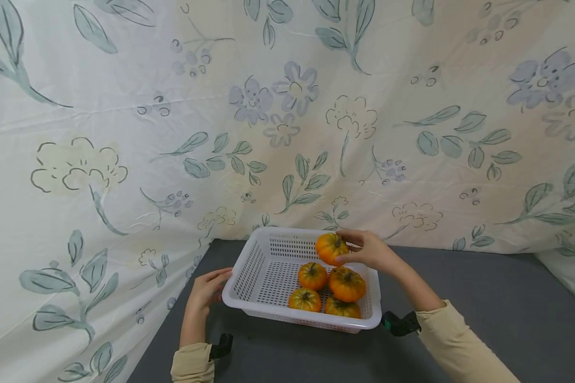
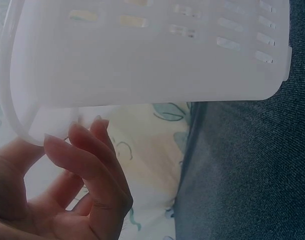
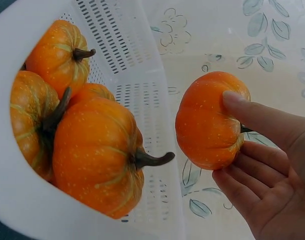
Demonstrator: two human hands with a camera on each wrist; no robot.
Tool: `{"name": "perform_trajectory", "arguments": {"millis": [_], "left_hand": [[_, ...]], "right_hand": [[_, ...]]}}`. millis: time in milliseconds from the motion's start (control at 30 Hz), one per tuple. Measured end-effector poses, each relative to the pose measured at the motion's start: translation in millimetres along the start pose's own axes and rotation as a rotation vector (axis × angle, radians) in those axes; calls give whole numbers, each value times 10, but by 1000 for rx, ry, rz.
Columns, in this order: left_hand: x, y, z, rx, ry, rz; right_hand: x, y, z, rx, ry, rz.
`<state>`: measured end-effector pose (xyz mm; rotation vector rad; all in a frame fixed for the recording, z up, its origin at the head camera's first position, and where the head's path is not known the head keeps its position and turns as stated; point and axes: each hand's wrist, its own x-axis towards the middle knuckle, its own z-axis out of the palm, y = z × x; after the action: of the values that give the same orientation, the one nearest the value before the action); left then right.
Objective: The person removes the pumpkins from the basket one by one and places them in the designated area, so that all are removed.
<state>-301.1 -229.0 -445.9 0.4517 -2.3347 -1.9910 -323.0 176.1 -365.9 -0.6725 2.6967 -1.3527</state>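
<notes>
A white perforated plastic basket (image 1: 263,314) stands on the dark table with several small orange pumpkins (image 1: 312,276) gathered in its right half. My right hand (image 1: 371,250) holds another pumpkin (image 1: 331,248) over the basket's far right corner. In the right wrist view the thumb and fingers pinch this pumpkin (image 3: 210,120) from its stem side, apart from the pumpkins (image 3: 100,155) in the basket. At the basket's left end, my left hand (image 1: 206,290) grips the rim. The left wrist view shows its curled fingers (image 2: 87,160) beneath the rim, beside the basket wall (image 2: 142,70).
A dark grey table (image 1: 465,298) extends to the right of the basket and in front of it. Floral cloth (image 1: 287,159) hangs behind the table and along its left side. Each wrist wears a dark strap (image 1: 402,323).
</notes>
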Motion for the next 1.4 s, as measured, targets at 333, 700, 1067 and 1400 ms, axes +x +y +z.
{"name": "perform_trajectory", "arguments": {"millis": [333, 700, 1067, 1400], "left_hand": [[18, -17, 8, 5, 8, 2], [5, -4, 7, 12, 9, 6], [11, -10, 4, 7, 15, 3], [4, 11, 7, 3, 11, 2]], "right_hand": [[-58, 57, -133, 48, 6, -1], [-124, 148, -262, 33, 56, 0], [-218, 297, -391, 11, 122, 53], [-315, 442, -503, -29, 159, 123]]}}
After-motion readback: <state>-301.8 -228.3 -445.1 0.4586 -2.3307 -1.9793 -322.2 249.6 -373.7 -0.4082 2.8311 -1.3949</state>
